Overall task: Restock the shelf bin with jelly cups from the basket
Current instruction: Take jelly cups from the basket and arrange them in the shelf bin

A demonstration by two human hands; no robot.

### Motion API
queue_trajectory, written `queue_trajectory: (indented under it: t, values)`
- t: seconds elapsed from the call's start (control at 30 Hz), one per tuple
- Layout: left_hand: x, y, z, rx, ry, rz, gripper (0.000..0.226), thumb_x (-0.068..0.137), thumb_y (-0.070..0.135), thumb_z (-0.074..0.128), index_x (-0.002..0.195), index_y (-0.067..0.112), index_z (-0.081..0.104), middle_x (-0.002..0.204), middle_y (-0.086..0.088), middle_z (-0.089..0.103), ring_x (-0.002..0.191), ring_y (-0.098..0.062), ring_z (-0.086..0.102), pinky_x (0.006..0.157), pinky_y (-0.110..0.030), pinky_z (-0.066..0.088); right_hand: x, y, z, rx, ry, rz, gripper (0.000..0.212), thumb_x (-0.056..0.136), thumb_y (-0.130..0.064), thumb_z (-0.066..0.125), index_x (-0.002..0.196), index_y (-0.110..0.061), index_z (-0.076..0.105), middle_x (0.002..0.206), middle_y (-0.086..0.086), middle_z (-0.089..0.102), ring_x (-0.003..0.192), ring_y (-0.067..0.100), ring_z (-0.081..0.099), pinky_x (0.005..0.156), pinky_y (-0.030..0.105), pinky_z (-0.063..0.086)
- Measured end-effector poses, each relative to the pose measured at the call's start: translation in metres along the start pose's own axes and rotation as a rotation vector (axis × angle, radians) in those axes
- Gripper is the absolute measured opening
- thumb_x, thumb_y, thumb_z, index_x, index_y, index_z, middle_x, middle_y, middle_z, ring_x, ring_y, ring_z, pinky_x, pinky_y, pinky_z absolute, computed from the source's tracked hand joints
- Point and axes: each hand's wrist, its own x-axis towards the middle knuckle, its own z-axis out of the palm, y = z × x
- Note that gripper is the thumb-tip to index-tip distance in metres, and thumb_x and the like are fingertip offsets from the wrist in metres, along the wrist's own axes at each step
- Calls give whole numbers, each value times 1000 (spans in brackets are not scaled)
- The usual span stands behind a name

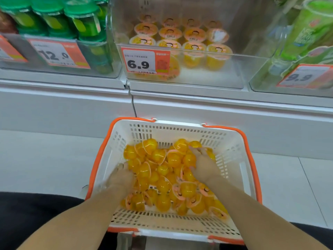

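- While both our hands sit among the jelly cups (163, 170) at the frame's lower centre, our left hand (121, 175) and right hand (202, 164) have fingers buried; grip unclear.
- The basket (232, 154) sits below the shelf bin (216, 76).

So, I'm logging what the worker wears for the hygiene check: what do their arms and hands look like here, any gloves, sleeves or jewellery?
Both forearms are bare up to the frame's edge: no sleeves in view. The left hand and right hand wear no gloves, and no watch, bracelet or ring shows on wrists or fingers, though some fingers are hidden.
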Motion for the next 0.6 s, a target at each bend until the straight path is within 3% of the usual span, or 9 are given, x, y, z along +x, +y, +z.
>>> queue_trajectory:
  t: [0.07, 0.17, 0.23, 0.3, 0.37, 0.47, 0.53, 0.6]
  values:
    - [-1, 0, -3, -45, 5, 29, 47, 92, 32, 60, 135, 14, 52, 137, -11, 50, 126, -28, 46, 110, -38, 34, 1, -7, 0, -83, -24, 28, 67, 91, -28, 65, 149, -29, 31, 155, 1, 21, 116, 27, 59, 85, 38, 52]
    - [0, -5, -13, -364, -54, -65, 45, 74, 56, 68, 107, 26, 64, 103, 2, 65, 97, -18, 60, 87, -34, 51, 0, -12, 2, -148, 44, 51, 55, 93, -20, 63, 142, -25, 39, 147, 3, 28, 110, 26, 61, 69, 34, 47]
    - [-1, -8, -27, -806, -147, -144, 42, 75, 59, 62, 100, 26, 65, 99, 7, 64, 94, -15, 59, 83, -35, 52, 2, -12, 6, -116, 80, 62, 52, 92, -12, 64, 137, -24, 41, 143, 4, 32, 105, 25, 63, 67, 32, 49]
    - [-1, -5, -44, -1452, -335, -193, 22, 88, 30, 53, 102, 16, 64, 113, -5, 64, 105, -25, 59, 90, -44, 53, 2, -13, 8, -55, 74, 64, 51, 90, -10, 65, 133, -25, 42, 141, 7, 35, 103, 26, 63, 76, 34, 56]
    - [-1, -2, -57, -1879, -513, -167, 30, 85, 14, 47, 109, 5, 62, 112, -19, 66, 100, -34, 62, 86, -49, 56, -2, -14, 7, 2, 63, 74, 46, 91, -18, 65, 130, -25, 42, 136, 8, 42, 103, 27, 63, 80, 35, 55]
    - [-7, 2, -74, -1975, -611, -69, 38, 82, 25, 51, 106, -2, 63, 100, -25, 66, 81, -34, 65, 66, -38, 56, -9, -18, 0, 15, 54, 60, 41, 90, -29, 66, 124, -26, 44, 125, 4, 53, 102, 23, 63, 76, 31, 49]
    - [-11, 5, -89, -1869, -681, 12, 42, 90, 36, 49, 98, -2, 66, 96, -22, 66, 77, -31, 66, 61, -34, 56, -10, -22, -13, 79, 43, 57, 42, 86, -31, 69, 119, -27, 45, 105, -1, 60, 89, 18, 63, 65, 25, 47]
    - [-18, 1, -109, -1693, -771, 93, 50, 95, 46, 48, 101, 1, 68, 94, -18, 68, 79, -28, 68, 63, -34, 55, -7, -27, -36, 351, 1, 62, 46, 78, -29, 76, 115, -26, 48, 84, -3, 60, 71, 13, 60, 51, 22, 42]
